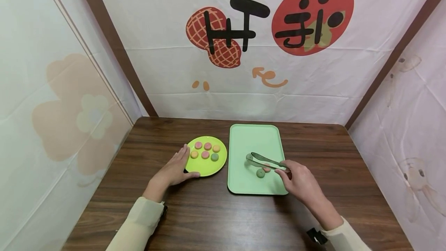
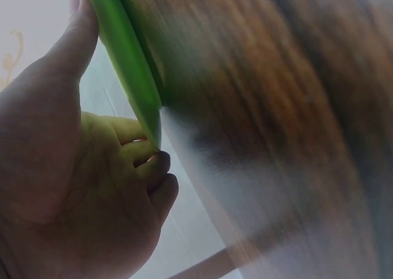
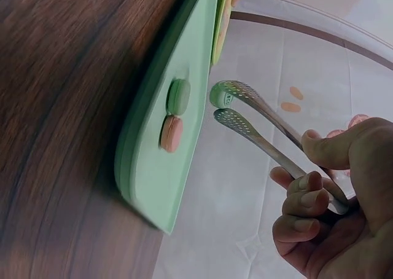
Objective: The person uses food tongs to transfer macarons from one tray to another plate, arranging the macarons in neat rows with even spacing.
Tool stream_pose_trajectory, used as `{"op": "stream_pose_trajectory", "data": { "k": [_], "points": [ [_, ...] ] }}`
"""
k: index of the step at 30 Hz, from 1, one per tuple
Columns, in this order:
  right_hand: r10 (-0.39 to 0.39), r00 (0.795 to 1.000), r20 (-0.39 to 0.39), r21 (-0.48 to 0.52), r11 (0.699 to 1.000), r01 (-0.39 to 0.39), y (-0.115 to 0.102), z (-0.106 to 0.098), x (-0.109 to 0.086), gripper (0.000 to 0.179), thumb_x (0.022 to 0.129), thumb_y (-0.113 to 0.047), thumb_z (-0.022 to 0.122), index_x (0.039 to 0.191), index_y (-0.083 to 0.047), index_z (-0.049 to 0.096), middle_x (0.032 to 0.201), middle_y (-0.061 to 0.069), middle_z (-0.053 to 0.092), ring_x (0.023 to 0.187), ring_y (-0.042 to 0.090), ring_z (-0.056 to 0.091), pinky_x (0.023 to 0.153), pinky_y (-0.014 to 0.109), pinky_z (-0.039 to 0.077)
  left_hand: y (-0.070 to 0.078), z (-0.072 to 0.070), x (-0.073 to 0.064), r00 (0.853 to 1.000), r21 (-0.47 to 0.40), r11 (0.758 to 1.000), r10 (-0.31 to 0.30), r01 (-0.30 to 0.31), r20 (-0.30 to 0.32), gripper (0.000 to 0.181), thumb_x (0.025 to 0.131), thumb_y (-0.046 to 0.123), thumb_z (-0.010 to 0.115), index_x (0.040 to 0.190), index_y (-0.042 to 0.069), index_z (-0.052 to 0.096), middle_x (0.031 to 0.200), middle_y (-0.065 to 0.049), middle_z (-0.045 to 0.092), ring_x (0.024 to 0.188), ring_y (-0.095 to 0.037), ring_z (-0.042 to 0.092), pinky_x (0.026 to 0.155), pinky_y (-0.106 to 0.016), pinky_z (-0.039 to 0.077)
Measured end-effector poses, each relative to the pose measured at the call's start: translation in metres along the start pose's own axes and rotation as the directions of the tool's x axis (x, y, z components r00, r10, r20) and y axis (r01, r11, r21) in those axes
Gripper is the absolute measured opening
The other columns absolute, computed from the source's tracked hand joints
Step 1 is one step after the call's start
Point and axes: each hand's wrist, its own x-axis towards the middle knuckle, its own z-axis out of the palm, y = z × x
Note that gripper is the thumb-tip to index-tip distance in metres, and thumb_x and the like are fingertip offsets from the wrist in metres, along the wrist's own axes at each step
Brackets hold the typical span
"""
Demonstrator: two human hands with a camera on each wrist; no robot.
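Right hand [image 1: 302,181] grips metal tongs [image 3: 236,123]; a green macaron [image 3: 218,96] sits between their tips, above the tray [image 1: 256,138]. On it, toward the near edge: second green macaron [image 1: 260,173] touching a pink macaron [image 3: 171,134]. Left hand [image 1: 175,169], fingers extended, touches yellow-green plate's [image 1: 209,169] left edge. Six macarons [image 1: 205,154] there.
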Motion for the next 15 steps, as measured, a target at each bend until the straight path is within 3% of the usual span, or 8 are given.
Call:
{"op": "stream_pose_trajectory", "data": {
  "k": [15],
  "points": [
    [-0.087, 0.996, -0.013, 0.074, 0.993, 0.088, -0.013, 0.020, 0.016, 0.020, 0.098, -0.019, 0.082, 0.112, -0.006, 0.078, 0.086, -0.006, 0.072, 0.067, -0.001, 0.059, 0.060, 0.027, 0.054, 0.001, 0.000, -0.001, 1.000, 0.000, 1.000, 0.000, 0.000, -0.004, 0.118, 0.098, 0.060, 0.073, 0.168, -0.010, 0.009, 0.177, -0.029, 0.004, 0.164, -0.043, 0.010, 0.133, -0.057, 0.016]
  ]
}}
